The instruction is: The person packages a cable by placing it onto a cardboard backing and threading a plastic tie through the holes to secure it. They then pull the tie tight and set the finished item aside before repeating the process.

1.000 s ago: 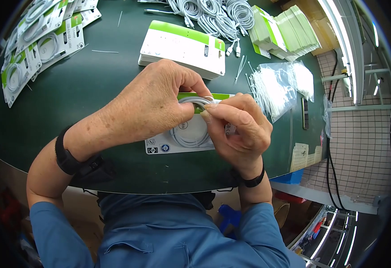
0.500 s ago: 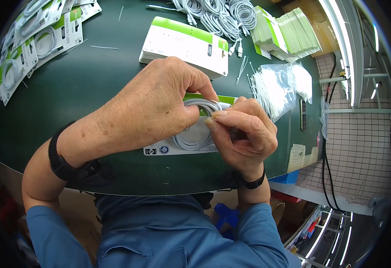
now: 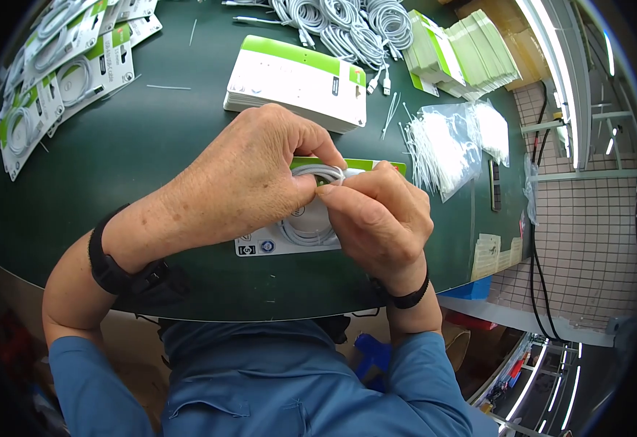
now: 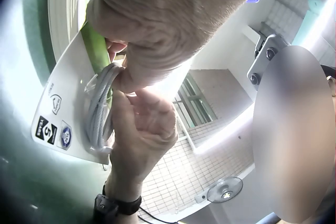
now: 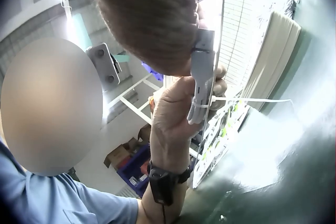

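A grey-white coiled USB cable (image 3: pixel 306 234) lies on a white and green retail card (image 3: pixel 249 247), at the table's near edge. My left hand (image 3: pixel 242 175) grips the cable's upper bundle and the card's top between thumb and fingers. My right hand (image 3: pixel 384 215) pinches by the same spot, thumb and forefinger meeting at a thin white cable tie (image 3: pixel 341 176). In the right wrist view the cable tie (image 5: pixel 252 99) loops round the cable below its connector (image 5: pixel 202 64), and its long tail sticks out past the card. The right fingertips are partly hidden.
Just beyond stands a stack of cards (image 3: pixel 296 76). Coiled cables (image 3: pixel 340 25) lie at the back, beside more cards (image 3: pixel 471 54). A bag of cable ties (image 3: pixel 446 149) lies to the right, a phone (image 3: pixel 495 186) past it. Carded cables (image 3: pixel 78 80) pile up at far left.
My right hand has shifted left and turned inward, its fingertips now close to the left thumb. The left hand keeps its grip on the cable and card.
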